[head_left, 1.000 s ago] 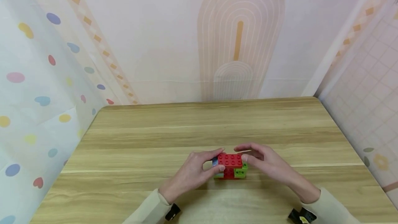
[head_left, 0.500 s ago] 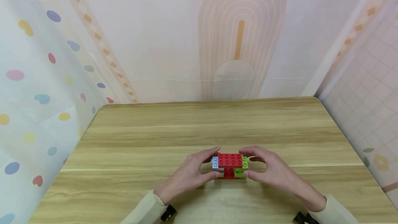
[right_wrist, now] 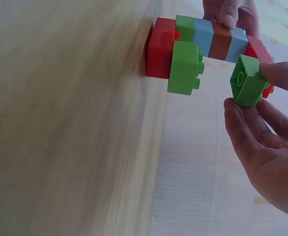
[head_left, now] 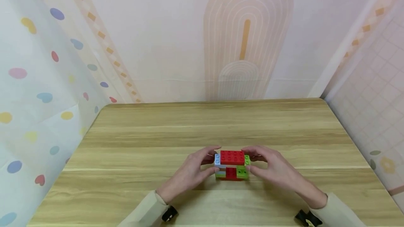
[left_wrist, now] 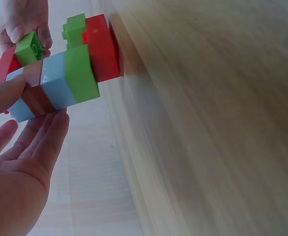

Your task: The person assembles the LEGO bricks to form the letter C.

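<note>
Toy building bricks form a frame-like build. My left hand grips its left column between thumb and fingers. In the left wrist view this column stacks a green brick, light blue, brown and light blue bricks upward from the red base brick. A red top brick bridges to the right side. There my right hand pinches a green brick attached under the top brick's end. Below it, across a gap, another green brick sits on the base, studs up.
The build stands on a wood-grain table near the person. Patterned cloth hangs behind the table and along both sides. Black wrist cameras, one being the left camera, show at the cuffs.
The right hand has shifted from over the top brick's right end to pinch the green brick there. The red top brick now appears higher above the base, and the gap beneath shows more.
</note>
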`<state>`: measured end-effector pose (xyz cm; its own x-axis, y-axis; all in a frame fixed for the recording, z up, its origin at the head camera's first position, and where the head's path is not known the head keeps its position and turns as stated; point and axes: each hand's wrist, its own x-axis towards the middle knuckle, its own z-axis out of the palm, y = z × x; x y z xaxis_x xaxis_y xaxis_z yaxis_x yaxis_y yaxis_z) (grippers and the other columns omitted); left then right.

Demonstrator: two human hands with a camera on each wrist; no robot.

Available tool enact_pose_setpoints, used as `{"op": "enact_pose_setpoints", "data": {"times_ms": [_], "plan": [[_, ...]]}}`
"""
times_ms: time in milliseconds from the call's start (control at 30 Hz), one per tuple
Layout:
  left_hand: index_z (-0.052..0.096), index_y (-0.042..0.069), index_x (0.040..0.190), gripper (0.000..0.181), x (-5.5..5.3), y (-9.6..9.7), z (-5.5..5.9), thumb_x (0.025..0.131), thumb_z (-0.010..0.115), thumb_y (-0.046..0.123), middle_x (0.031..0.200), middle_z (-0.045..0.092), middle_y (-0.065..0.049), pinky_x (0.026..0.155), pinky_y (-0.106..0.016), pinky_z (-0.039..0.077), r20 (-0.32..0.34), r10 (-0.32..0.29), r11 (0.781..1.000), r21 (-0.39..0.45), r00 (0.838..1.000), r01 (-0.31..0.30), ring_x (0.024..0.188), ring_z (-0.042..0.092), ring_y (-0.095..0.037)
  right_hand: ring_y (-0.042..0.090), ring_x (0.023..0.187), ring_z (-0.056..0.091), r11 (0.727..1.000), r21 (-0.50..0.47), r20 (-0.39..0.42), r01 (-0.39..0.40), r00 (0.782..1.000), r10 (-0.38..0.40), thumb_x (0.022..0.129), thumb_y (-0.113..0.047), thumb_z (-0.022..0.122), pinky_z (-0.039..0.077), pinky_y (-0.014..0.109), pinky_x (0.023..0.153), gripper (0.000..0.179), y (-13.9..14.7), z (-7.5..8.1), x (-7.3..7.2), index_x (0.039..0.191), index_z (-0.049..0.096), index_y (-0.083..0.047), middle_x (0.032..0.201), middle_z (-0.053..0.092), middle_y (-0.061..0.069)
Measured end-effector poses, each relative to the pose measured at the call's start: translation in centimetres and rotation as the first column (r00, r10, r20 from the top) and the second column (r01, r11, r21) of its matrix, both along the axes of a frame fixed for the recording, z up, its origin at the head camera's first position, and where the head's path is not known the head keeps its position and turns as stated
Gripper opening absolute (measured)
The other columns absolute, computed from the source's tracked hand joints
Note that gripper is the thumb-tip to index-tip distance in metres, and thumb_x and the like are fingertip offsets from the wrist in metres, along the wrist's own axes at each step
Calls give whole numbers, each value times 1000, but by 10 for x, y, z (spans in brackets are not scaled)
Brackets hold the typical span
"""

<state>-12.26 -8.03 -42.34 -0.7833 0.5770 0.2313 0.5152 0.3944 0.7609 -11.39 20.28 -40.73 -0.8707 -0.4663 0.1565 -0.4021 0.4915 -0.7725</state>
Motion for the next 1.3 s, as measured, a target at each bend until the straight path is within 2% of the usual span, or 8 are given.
{"op": "enact_pose_setpoints", "data": {"times_ms": [167, 367, 500, 767, 900, 1167, 1300], "plan": [[42, 10, 139, 58, -3, -2, 0, 90, 73, 5, 118, 67, -10, 92, -34, 54, 1, 13, 999, 40, 1000, -13, 106, 66, -20, 16, 105, 64, 1000, 4, 33, 5, 999, -5, 95, -28, 69, 54, 39, 91, 40, -2, 2, -7, 131, 61, -12, 121, 66, -2], [45, 18, 138, 51, -7, -5, -1, 94, 68, 9, 123, 65, -7, 92, -37, 54, 48, 11, 997, 74, 999, -15, 107, 66, -20, 18, 106, 62, 1000, -6, 83, -5, 997, 6, 96, -32, 67, 53, 44, 92, 43, -3, 4, -15, 134, 59, -12, 123, 65, 2], [47, 20, 136, 47, -9, -5, -1, 95, 67, 9, 124, 64, -5, 93, -34, 53, 80, 13, 996, 86, 997, -20, 107, 65, -19, 17, 105, 62, 1000, -10, 96, -22, 995, 23, 97, -32, 66, 53, 44, 91, 43, -4, 4, -20, 134, 58, -11, 122, 65, 2], [49, 21, 137, 46, -15, -7, 0, 96, 67, 11, 123, 64, -3, 89, -27, 54, 169, 64, 996, 53, 984, -74, 105, 65, -15, 17, 107, 60, 999, -6, 141, -51, 989, 52, 95, -32, 68, 52, 37, 92, 49, -7, 5, -32, 137, 55, -10, 124, 63, 3], [50, 21, 137, 45, -21, -7, 1, 96, 67, 11, 124, 62, -6, 90, -30, 54, 183, 81, 995, 34, 980, -89, 104, 66, -20, 18, 106, 60, 998, -13, 185, -55, 981, 56, 92, -27, 73, 52, 36, 92, 54, -11, 5, -37, 139, 52, -10, 125, 60, 4], [53, 19, 137, 43, -30, -8, 1, 96, 66, 12, 122, 61, -9, 89, -38, 56, 223, 107, 994, -3, 969, -109, 104, 66, -24, 20, 103, 62, 998, 17, 203, -60, 978, 56, 90, -13, 74, 55, 30, 86, 54, -15, 0, -47, 139, 50, -7, 125, 59, 7], [55, 20, 136, 42, -36, -8, 0, 96, 67, 14, 121, 62, -7, 90, -39, 55, 243, 124, 992, -31, 962, -121, 106, 64, -24, 22, 102, 64, 998, 8, 211, -56, 976, 53, 89, -9, 74, 57, 30, 84, 55, -15, -3, -52, 138, 50, -4, 122, 60, 10]]}}
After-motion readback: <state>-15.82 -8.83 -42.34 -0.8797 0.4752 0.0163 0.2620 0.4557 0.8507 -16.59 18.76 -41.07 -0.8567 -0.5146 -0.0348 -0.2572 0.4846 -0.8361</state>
